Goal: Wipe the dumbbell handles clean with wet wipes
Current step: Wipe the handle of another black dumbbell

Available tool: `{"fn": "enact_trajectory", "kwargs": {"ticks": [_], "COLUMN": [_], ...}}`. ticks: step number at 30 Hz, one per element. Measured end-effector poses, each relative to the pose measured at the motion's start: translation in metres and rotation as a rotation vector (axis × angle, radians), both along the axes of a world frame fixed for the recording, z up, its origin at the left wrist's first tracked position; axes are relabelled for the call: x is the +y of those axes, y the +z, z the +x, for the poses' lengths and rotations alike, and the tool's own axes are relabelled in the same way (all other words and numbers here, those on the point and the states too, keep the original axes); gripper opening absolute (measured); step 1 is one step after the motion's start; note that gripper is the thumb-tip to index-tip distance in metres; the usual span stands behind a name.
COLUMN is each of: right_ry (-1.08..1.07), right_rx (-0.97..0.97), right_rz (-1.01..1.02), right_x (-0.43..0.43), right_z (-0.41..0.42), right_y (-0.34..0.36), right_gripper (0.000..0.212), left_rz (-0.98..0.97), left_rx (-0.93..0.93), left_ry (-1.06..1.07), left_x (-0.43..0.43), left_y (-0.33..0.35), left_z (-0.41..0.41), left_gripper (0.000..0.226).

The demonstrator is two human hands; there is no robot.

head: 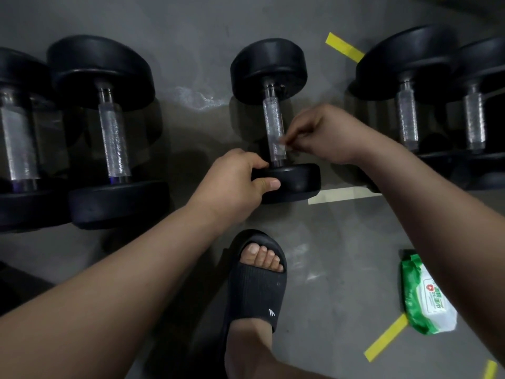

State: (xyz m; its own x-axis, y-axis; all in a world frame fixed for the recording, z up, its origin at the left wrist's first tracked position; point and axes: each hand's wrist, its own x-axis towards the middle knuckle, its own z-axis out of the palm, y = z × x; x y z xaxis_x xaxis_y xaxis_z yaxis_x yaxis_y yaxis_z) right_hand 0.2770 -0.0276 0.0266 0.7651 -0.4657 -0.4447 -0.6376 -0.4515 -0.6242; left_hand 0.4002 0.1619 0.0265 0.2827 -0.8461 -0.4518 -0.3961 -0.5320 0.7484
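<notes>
A small black dumbbell lies on the grey floor in the middle, its knurled metal handle running towards me. My left hand grips the rim of its near weight head. My right hand pinches a small white wet wipe against the lower right side of the handle. Most of the wipe is hidden by my fingers.
Two larger dumbbells lie to the left and two more to the right. A green and white wet wipe pack lies on the floor at the lower right. My foot in a black slide sandal stands just below the dumbbell. Yellow tape strips mark the floor.
</notes>
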Motion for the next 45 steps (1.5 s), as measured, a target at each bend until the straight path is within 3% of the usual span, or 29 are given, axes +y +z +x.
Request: {"fn": "enact_trajectory", "kwargs": {"ticks": [3,6,9,12,15,18,22,29,34,39,45], "right_ry": [0.053,-0.128,-0.374,-0.479,-0.396,-0.298,-0.346,-0.156,-0.309,-0.047,-0.172], "right_rx": [0.094,-0.056,-0.204,-0.249,-0.246,-0.191,-0.251,-0.183,-0.267,-0.293,-0.272], "right_rz": [0.0,-0.085,-0.174,-0.215,-0.113,-0.186,-0.299,-0.273,-0.469,-0.444,-0.568], "right_x": [0.0,-0.002,-0.003,0.001,0.01,0.008,-0.006,-0.01,-0.014,0.003,-0.008], "right_z": [-0.001,0.008,0.024,0.028,0.011,0.003,0.015,-0.008,0.012,-0.006,0.009], "right_y": [0.002,-0.004,-0.023,-0.031,-0.02,-0.012,-0.019,-0.009,-0.029,-0.017,-0.029], "right_gripper": [0.022,0.009,0.011,0.013,0.011,0.014,0.014,0.012,0.014,0.011,0.019], "left_rz": [0.004,0.013,0.009,0.005,0.001,-0.001,0.004,0.053,0.063,0.089,0.063], "left_rx": [-0.01,-0.005,-0.005,-0.028,-0.029,0.015,0.041,0.049,0.086,0.072,0.082], "left_ry": [-0.009,0.001,0.016,0.012,0.012,0.061,0.043,0.012,0.053,0.03,0.073], "left_x": [-0.001,-0.002,-0.004,-0.005,-0.005,-0.01,-0.022,-0.016,-0.017,-0.018,-0.025], "left_y": [-0.001,-0.001,0.0,0.0,0.0,0.002,0.01,0.005,0.002,0.004,0.004], "left_z": [0.001,0.0,-0.003,-0.007,-0.011,-0.019,-0.031,-0.021,-0.025,-0.021,-0.033], "left_gripper": [0.04,0.037,0.035,0.035,0.032,0.031,0.034,0.041,0.03,0.031,0.035]}}
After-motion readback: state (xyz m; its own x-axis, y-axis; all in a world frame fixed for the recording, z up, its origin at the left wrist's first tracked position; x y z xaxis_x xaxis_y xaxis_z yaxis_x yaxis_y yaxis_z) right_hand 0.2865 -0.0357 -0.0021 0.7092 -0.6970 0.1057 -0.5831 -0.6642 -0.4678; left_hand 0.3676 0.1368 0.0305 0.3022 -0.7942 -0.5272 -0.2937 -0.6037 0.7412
